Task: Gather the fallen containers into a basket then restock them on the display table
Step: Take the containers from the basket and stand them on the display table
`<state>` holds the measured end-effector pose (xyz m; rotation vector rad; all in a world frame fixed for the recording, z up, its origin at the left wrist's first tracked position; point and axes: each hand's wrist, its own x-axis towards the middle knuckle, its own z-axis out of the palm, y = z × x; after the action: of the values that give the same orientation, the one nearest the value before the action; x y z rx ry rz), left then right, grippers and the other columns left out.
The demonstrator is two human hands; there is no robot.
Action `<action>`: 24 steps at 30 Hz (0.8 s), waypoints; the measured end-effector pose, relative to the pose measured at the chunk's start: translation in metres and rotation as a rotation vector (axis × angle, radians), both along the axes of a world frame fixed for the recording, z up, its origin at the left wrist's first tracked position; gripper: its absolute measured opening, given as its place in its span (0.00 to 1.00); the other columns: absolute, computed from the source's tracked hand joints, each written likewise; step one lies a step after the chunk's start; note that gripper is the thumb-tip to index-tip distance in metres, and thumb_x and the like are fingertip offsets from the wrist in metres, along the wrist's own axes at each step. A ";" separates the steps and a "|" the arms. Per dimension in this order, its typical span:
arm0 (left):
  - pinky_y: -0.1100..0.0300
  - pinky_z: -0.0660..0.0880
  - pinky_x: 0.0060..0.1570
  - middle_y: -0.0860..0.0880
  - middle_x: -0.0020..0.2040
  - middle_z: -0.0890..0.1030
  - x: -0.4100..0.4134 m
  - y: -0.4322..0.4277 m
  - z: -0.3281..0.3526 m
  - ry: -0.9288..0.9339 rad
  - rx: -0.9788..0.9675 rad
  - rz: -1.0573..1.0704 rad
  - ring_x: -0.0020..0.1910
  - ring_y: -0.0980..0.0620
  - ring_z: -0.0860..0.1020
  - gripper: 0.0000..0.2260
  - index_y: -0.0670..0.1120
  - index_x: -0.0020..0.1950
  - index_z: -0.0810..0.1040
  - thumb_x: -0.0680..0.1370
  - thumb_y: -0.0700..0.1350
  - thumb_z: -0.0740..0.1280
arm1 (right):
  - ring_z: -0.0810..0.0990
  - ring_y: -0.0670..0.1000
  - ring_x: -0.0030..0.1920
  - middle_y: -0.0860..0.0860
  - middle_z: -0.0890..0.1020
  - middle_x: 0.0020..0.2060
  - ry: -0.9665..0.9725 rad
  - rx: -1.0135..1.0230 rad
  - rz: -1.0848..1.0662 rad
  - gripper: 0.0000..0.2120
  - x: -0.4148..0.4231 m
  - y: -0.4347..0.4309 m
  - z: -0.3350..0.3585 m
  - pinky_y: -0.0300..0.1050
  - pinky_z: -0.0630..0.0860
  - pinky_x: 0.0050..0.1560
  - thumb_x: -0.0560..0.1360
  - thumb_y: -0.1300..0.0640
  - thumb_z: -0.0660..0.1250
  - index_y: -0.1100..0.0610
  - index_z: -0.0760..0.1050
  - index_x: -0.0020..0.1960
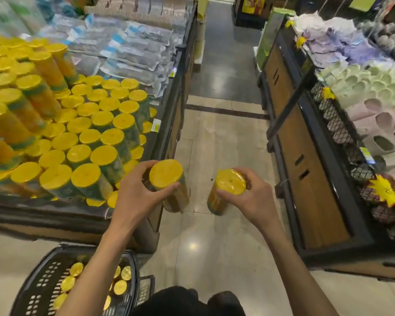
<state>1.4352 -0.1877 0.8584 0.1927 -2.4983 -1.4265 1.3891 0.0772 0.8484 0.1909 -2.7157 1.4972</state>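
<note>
My left hand [137,192] grips a yellow-lidded container [167,176] upright, right at the near corner of the display table [62,215]. My right hand [253,197] holds a second yellow-lidded container [229,182] over the aisle floor, tilted slightly. Many matching containers [84,142] stand packed in rows on the table, with taller stacks at the left. A black basket [43,279] sits on the floor below my left arm with several yellow-lidded containers [121,286] inside, partly hidden by the arm.
Clear-wrapped packs [132,49] fill the far part of the table. A wooden display stand [310,160] with pastel cups [374,103] lines the right side of the aisle. Tiled floor [224,137] runs between them. My dark shoes [192,302] show at the bottom.
</note>
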 end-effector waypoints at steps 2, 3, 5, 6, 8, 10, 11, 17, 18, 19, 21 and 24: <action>0.68 0.74 0.47 0.58 0.54 0.78 -0.022 -0.001 0.003 -0.001 0.007 0.057 0.52 0.60 0.77 0.29 0.56 0.61 0.74 0.63 0.62 0.76 | 0.80 0.44 0.51 0.44 0.81 0.52 -0.009 0.009 0.067 0.32 -0.039 -0.004 -0.001 0.42 0.80 0.49 0.61 0.42 0.81 0.47 0.75 0.61; 0.67 0.75 0.47 0.58 0.54 0.79 -0.033 -0.002 0.004 -0.003 0.013 0.091 0.52 0.60 0.78 0.29 0.56 0.60 0.74 0.63 0.62 0.76 | 0.80 0.44 0.51 0.43 0.80 0.52 -0.019 0.009 0.099 0.32 -0.058 -0.007 -0.001 0.42 0.80 0.49 0.61 0.42 0.81 0.46 0.75 0.62; 0.65 0.76 0.48 0.56 0.54 0.79 -0.054 -0.005 0.005 -0.013 -0.002 0.167 0.51 0.59 0.78 0.30 0.54 0.60 0.75 0.62 0.62 0.76 | 0.79 0.44 0.53 0.43 0.80 0.53 -0.032 0.015 0.164 0.32 -0.095 -0.015 -0.002 0.42 0.80 0.49 0.61 0.41 0.80 0.45 0.74 0.62; 0.64 0.76 0.49 0.55 0.55 0.80 -0.065 -0.008 0.005 -0.019 -0.023 0.202 0.51 0.57 0.78 0.32 0.53 0.61 0.75 0.61 0.63 0.75 | 0.79 0.43 0.53 0.42 0.79 0.53 -0.033 0.024 0.198 0.32 -0.113 -0.020 -0.002 0.42 0.80 0.50 0.62 0.41 0.80 0.44 0.74 0.63; 0.64 0.75 0.48 0.56 0.55 0.80 -0.087 -0.012 0.004 -0.044 -0.046 0.276 0.52 0.58 0.78 0.33 0.53 0.61 0.76 0.61 0.66 0.74 | 0.79 0.43 0.53 0.42 0.79 0.54 -0.042 0.043 0.258 0.33 -0.151 -0.030 -0.004 0.43 0.81 0.51 0.61 0.38 0.79 0.44 0.74 0.63; 0.69 0.72 0.45 0.60 0.53 0.79 -0.108 -0.014 0.004 -0.063 -0.029 0.349 0.51 0.62 0.77 0.32 0.56 0.60 0.75 0.60 0.67 0.74 | 0.79 0.44 0.53 0.42 0.80 0.54 -0.034 0.045 0.321 0.35 -0.189 -0.040 -0.005 0.46 0.81 0.51 0.59 0.34 0.77 0.43 0.74 0.62; 0.71 0.71 0.44 0.63 0.52 0.77 -0.120 -0.015 0.005 -0.066 -0.017 0.387 0.50 0.65 0.76 0.31 0.57 0.59 0.75 0.59 0.67 0.74 | 0.79 0.44 0.53 0.42 0.80 0.54 -0.029 0.051 0.360 0.35 -0.208 -0.045 -0.006 0.47 0.81 0.51 0.58 0.34 0.77 0.43 0.74 0.61; 0.67 0.72 0.41 0.67 0.49 0.74 -0.177 -0.021 0.015 -0.112 -0.011 0.630 0.47 0.61 0.77 0.33 0.57 0.60 0.74 0.58 0.68 0.73 | 0.79 0.44 0.51 0.40 0.80 0.52 -0.008 0.156 0.641 0.34 -0.316 -0.091 0.007 0.48 0.80 0.49 0.58 0.32 0.76 0.42 0.74 0.60; 0.67 0.71 0.42 0.65 0.50 0.74 -0.184 -0.023 0.015 -0.121 -0.017 0.671 0.48 0.60 0.76 0.35 0.56 0.61 0.74 0.58 0.68 0.72 | 0.79 0.44 0.51 0.41 0.80 0.52 0.006 0.184 0.701 0.34 -0.332 -0.101 0.009 0.49 0.80 0.49 0.59 0.33 0.77 0.43 0.74 0.60; 0.67 0.71 0.43 0.62 0.51 0.75 -0.190 -0.027 0.015 -0.134 -0.030 0.704 0.50 0.59 0.75 0.36 0.55 0.63 0.74 0.59 0.69 0.72 | 0.79 0.45 0.51 0.42 0.80 0.51 0.018 0.207 0.754 0.34 -0.345 -0.112 0.010 0.49 0.80 0.50 0.59 0.35 0.78 0.45 0.74 0.60; 0.67 0.70 0.43 0.58 0.53 0.75 -0.197 -0.035 0.015 -0.156 -0.051 0.773 0.51 0.58 0.75 0.37 0.53 0.64 0.74 0.59 0.68 0.72 | 0.79 0.46 0.52 0.43 0.80 0.51 0.017 0.229 0.833 0.34 -0.366 -0.134 0.013 0.49 0.80 0.50 0.60 0.37 0.79 0.45 0.74 0.61; 0.64 0.71 0.44 0.60 0.51 0.75 -0.207 -0.053 0.016 -0.161 -0.031 0.871 0.52 0.56 0.75 0.34 0.54 0.62 0.74 0.60 0.66 0.74 | 0.79 0.46 0.51 0.44 0.80 0.51 0.035 0.241 0.938 0.34 -0.394 -0.172 0.020 0.45 0.79 0.49 0.61 0.37 0.79 0.46 0.74 0.62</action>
<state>1.2285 -0.2405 0.8749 1.2430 -2.0773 -1.0063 0.9946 -0.0951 0.8685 1.6506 -2.8856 1.1948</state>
